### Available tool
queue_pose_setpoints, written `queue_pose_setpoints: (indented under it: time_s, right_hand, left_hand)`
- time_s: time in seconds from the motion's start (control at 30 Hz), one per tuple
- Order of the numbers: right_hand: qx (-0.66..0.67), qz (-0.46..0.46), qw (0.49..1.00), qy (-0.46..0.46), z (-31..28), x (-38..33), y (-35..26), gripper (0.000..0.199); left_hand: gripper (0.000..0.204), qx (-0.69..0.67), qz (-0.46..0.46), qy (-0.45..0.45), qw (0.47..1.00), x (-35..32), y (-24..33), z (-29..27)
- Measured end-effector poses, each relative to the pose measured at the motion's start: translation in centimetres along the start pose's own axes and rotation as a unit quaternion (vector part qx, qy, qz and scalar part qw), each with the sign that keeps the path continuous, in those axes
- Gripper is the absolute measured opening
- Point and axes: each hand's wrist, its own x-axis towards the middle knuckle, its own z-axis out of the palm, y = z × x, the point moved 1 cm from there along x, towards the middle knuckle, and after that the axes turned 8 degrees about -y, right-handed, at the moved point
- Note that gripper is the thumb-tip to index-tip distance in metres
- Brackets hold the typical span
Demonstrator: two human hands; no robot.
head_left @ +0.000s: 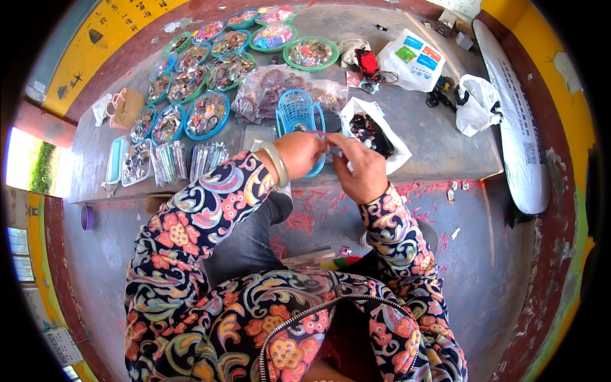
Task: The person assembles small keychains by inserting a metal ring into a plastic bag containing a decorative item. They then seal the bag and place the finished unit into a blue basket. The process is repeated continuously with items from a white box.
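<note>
My left hand (300, 153), with a pale bangle (275, 163) at its wrist, is closed over the front of a blue plastic basket (296, 105). A thin red strip (316, 132) shows at its fingertips. My right hand (364, 167) reaches in from the right, thumb and forefinger pinched at the strip's other end. What else the fingers may hold is too small to make out. Beside my right hand stands an open white bag (393, 148) of small dark pieces. Behind the basket lie clear plastic bags (264, 89) of small brownish-purple items.
Round baskets (207, 114) of small trinkets cover the platform's left side, with packets of thin sticks (168, 162) in front. White plastic bags (414, 60) lie at the right, near a long white sack (515, 121). Red scraps (305, 219) litter the floor below the platform edge.
</note>
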Motion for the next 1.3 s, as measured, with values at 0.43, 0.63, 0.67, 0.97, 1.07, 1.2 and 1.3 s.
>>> queue_pose_setpoints:
  time_s: [0.43,0.63,0.67,0.97,1.07,1.2,1.3]
  right_hand:
    - [-0.011,0.013,0.997,-0.072,2.5,-1.3,0.1,0.039]
    - [0.0,0.02,1.0,-0.024,1.2,-0.7,-0.3,0.039]
    - [0.007,0.031,0.999,-0.024,0.9,-0.5,-0.6,0.04]
    - [-0.07,-0.004,0.997,0.038,1.0,-0.6,-0.3,0.047]
    - [-0.121,-0.025,0.992,0.01,1.6,-1.0,-0.3,0.052]
    - [-0.182,-0.067,0.981,-0.024,2.2,-1.1,-0.6,0.054]
    - [-0.205,-0.085,0.974,-0.042,2.3,-1.1,-0.8,0.056]
  left_hand:
    - [0.017,0.02,0.003,-0.106,0.994,-1.4,1.0,-0.9]
    - [0.013,0.014,0.113,0.064,0.991,-2.0,2.1,-2.3]
    - [0.013,0.016,0.138,0.094,0.986,-2.2,2.3,-2.8]
    - [0.035,-0.377,-0.084,0.163,0.908,-1.3,0.9,-2.1]
    - [0.028,-0.451,-0.123,0.05,0.883,-0.8,0.1,-0.8]
    - [0.02,-0.565,-0.098,0.031,0.819,-0.4,-1.5,0.5]
    - [0.019,-0.532,-0.082,0.008,0.843,0.0,-1.9,0.5]
